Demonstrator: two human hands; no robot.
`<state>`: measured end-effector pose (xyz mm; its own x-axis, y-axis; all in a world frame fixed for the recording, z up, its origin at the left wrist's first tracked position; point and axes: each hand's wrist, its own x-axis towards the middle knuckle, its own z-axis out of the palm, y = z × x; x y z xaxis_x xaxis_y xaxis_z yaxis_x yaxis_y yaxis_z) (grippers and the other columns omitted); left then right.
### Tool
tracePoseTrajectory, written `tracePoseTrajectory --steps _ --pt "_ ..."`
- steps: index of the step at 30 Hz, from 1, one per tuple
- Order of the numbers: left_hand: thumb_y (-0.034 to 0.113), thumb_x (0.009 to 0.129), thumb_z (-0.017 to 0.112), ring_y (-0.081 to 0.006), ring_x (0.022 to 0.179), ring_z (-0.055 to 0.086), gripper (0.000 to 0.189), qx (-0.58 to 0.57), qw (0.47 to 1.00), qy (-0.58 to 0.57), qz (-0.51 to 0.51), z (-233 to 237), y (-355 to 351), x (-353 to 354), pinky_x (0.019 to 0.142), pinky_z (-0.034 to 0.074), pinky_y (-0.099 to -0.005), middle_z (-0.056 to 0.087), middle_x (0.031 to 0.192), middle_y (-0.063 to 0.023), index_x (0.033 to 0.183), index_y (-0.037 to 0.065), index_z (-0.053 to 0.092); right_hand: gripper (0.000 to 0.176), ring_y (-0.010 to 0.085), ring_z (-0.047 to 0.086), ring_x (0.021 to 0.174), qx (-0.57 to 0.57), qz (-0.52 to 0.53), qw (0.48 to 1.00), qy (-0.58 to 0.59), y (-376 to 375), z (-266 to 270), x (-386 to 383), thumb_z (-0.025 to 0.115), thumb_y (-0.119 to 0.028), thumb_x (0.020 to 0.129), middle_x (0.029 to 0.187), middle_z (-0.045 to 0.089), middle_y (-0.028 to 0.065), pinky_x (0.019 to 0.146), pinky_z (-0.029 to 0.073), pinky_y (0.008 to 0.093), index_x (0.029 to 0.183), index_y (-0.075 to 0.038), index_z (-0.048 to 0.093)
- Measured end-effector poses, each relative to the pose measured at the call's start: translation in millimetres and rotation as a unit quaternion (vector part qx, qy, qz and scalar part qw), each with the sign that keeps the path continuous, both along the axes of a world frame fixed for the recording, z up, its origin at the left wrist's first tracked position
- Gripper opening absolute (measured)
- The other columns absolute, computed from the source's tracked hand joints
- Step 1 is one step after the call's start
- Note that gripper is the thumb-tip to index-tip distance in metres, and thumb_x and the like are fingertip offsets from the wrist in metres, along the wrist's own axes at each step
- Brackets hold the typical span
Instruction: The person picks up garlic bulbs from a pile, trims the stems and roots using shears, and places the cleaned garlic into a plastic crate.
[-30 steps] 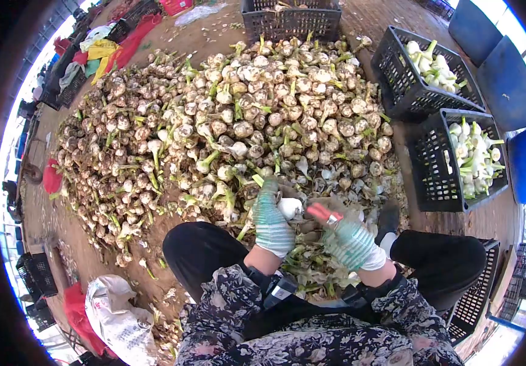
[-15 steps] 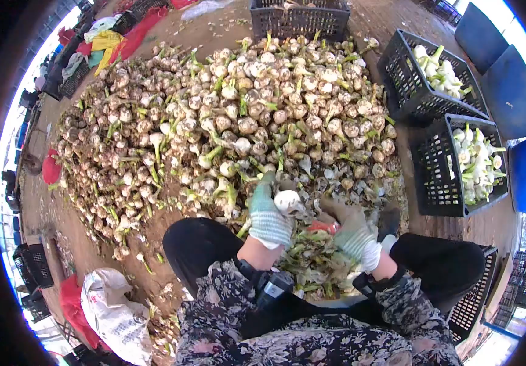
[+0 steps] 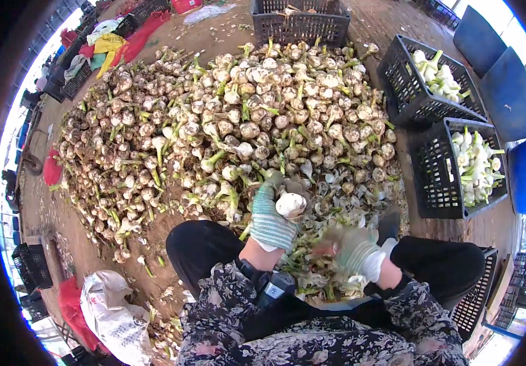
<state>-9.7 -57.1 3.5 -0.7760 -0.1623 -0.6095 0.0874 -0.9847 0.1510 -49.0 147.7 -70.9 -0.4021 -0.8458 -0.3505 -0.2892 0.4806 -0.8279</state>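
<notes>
The left hand [image 3: 269, 216], in a ribbed knit glove striped green and white, is closed around a bulb [image 3: 290, 204] just below the middle of the frame. The bulb is round, pale and papery, and it sits against the palm with the gloved fingers curled over its top. The right hand [image 3: 351, 247], lower and to the right in the same kind of glove, is a smear of blur with a reddish streak at its left edge. I cannot tell whether it grips anything. The two hands are apart. Behind them a broad pile [image 3: 226, 122] fills the upper middle of the frame: knobbly, dirt-stained bulbs with stubby green stalks, heaped on bare earth. Loose skins [image 3: 348, 183], thin and curled, litter the pile's near right edge. At the right stand two black plastic lattice crates, the far crate [image 3: 400, 85] and the near crate [image 3: 428, 177], each holding clean white bulbs with green stalks. A third crate [image 3: 299, 21] of the same lattice sits at the top centre. Smooth blue panels [image 3: 507, 91] line the upper right. A crumpled white sack [image 3: 113, 305] lies at the lower left, beside the person's black-clad knee [image 3: 199, 244].
</notes>
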Motion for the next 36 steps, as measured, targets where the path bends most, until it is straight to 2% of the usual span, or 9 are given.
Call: tracePoseTrajectory --steps 2,3,4,13,23,26,30,32,36 --pt "0.029 0.085 0.046 -0.0221 0.056 0.056 0.028 -0.021 0.999 0.043 0.005 7.1 7.2 -1.1 0.050 0.047 -0.0363 0.059 0.068 -0.0090 0.076 0.005 0.056 0.033 0.0283 0.060 0.085 0.158 -0.035 0.972 0.168 -36.7 103.3 -5.0 0.057 -0.011 0.077 0.102 0.059 0.0159 0.076 0.048 0.0376 0.109 -0.005 0.054" --pt "0.027 0.085 0.047 -0.0191 0.057 0.055 0.026 -0.082 0.994 0.069 0.001 9.2 9.8 -1.4 0.054 0.046 -0.0322 0.056 0.067 -0.0072 0.078 0.003 0.054 0.029 0.0266 0.060 0.084 -0.047 -0.185 0.979 -0.064 -40.6 99.3 -5.0 0.056 -0.012 0.079 0.098 0.059 0.0134 0.077 0.047 0.0361 0.106 -0.002 0.055" --pt "0.025 0.084 0.048 -0.0161 0.058 0.053 0.024 -0.142 0.985 0.093 -0.003 10.2 11.9 -0.1 0.057 0.046 -0.0281 0.053 0.066 -0.0054 0.080 0.001 0.052 0.026 0.0250 0.060 0.083 -0.246 -0.312 0.871 -0.289 -44.5 98.3 -4.0 0.055 -0.013 0.081 0.094 0.060 0.0109 0.078 0.047 0.0347 0.103 0.000 0.055" --pt "0.024 0.079 0.049 -0.0145 0.067 0.053 0.022 -0.377 0.916 0.135 0.019 13.7 16.5 4.0 0.064 0.046 -0.0269 0.052 0.080 -0.0060 0.075 0.002 0.053 0.024 0.0156 0.055 0.083 -0.282 -0.357 0.743 -0.491 -57.4 108.0 13.2 0.048 -0.016 0.087 0.088 0.057 0.0057 0.075 0.045 0.0271 0.108 -0.003 0.049" --pt "0.021 0.078 0.049 -0.0159 0.063 0.049 0.019 -0.209 0.966 0.148 -0.022 11.8 9.9 6.7 0.059 0.042 -0.0277 0.051 0.076 -0.0062 0.077 0.002 0.052 0.046 0.0230 0.060 0.087 -0.289 -0.288 0.782 -0.472 -54.1 110.9 20.5 0.059 -0.016 0.081 0.103 0.055 0.0133 0.072 0.050 0.0308 0.120 -0.003 0.038" --pt "0.020 0.080 0.049 -0.0142 0.057 0.050 0.019 -0.239 0.966 0.101 -0.004 18.4 14.8 3.5 0.052 0.043 -0.0257 0.049 0.064 -0.0034 0.085 0.002 0.051 0.062 0.0264 0.059 0.091 -0.123 -0.319 0.881 -0.326 -42.4 118.3 8.1 0.067 -0.023 0.075 0.105 0.054 0.0143 0.078 0.050 0.0323 0.123 -0.001 0.034" --pt "0.025 0.083 0.050 -0.0129 0.060 0.053 0.023 -0.151 0.983 0.088 -0.049 2.4 10.4 1.4 0.055 0.046 -0.0267 0.054 0.069 -0.0035 0.087 0.003 0.053 0.051 0.0211 0.058 0.079 -0.353 -0.328 0.867 -0.131 -47.6 124.4 5.2 0.069 -0.016 0.072 0.101 0.054 0.0100 0.072 0.050 0.0312 0.115 -0.003 0.044" --pt "0.026 0.084 0.051 -0.0139 0.061 0.055 0.022 -0.148 0.988 0.007 -0.046 9.3 22.1 -1.5 0.052 0.047 -0.0276 0.055 0.069 -0.0041 0.086 0.004 0.054 0.045 0.0249 0.057 0.079 -0.284 -0.157 0.905 0.275 -58.7 125.4 -2.2 0.072 -0.013 0.067 0.093 0.055 0.0104 0.069 0.048 0.0339 0.107 -0.007 0.053" --pt "0.027 0.082 0.057 -0.0156 0.058 0.056 0.020 -0.162 0.979 -0.099 0.071 -17.1 6.3 -5.8 0.043 0.046 -0.0281 0.056 0.066 -0.0045 0.079 0.008 0.054 0.033 0.0306 0.057 0.086 -0.261 -0.063 0.962 0.048 -52.7 94.8 21.8 0.070 -0.007 0.065 0.089 0.059 0.0091 0.074 0.046 0.0366 0.096 -0.012 0.061"
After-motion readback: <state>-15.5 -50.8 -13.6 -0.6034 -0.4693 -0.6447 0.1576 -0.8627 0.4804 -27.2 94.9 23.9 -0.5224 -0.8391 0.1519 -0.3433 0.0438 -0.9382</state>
